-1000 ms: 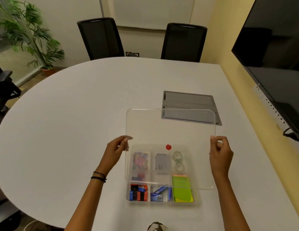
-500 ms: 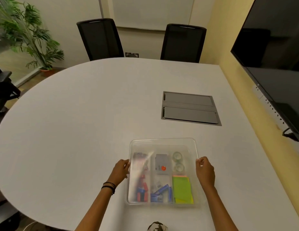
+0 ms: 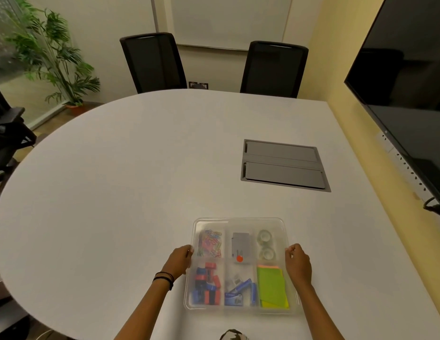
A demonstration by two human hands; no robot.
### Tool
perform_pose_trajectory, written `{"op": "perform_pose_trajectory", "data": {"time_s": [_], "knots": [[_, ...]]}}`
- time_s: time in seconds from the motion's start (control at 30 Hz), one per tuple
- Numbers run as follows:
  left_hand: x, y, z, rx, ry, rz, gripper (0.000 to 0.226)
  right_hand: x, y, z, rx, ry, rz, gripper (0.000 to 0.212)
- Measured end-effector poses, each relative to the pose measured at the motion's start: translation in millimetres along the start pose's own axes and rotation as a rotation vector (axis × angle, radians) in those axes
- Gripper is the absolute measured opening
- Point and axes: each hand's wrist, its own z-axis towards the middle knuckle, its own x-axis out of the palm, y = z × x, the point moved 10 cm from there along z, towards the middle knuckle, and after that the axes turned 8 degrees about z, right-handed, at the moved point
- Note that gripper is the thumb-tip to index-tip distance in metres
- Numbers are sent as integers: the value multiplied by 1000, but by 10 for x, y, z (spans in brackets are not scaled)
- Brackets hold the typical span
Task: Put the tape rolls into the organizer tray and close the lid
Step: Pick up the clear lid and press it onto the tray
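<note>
A clear organizer tray [image 3: 240,311] sits on the white table near its front edge. Its clear lid [image 3: 238,223], marked by a small red dot, lies flat over the tray. Two clear tape rolls [image 3: 265,244] rest in the back right compartment, seen through the lid. My left hand [image 3: 180,259] grips the lid's left edge. My right hand [image 3: 297,262] grips its right edge. The other compartments hold coloured paper clips, a grey box, binder clips, staples and green sticky notes.
A grey cable hatch [image 3: 284,165] is set into the table behind the tray. Two black chairs [image 3: 273,68] stand at the far side, a third at the left. A black screen [image 3: 408,94] hangs on the right wall. A potted plant [image 3: 54,60] stands far left.
The lid, held raised and tilted over the tray a second ago, has come down flat onto it. Both hands moved nearer and lower with it.
</note>
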Motion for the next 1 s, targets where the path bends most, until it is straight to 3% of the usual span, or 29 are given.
{"op": "perform_pose_trajectory", "data": {"time_s": [0.3,0.5,0.7,1.0], "knots": [[17,-15,118,36,-15,62,28,-5,-42,56,25,-14,53,17],[-52,-158,231,60,-39,56,39,-48,-92,113,38,-49,108,15],[-54,-162,301,60,-2,33,23,-59,-217,177,81,-50,167,14],[-65,-29,314,-42,-29,-225,20,60,-478,257,219,43,286,18]]}}
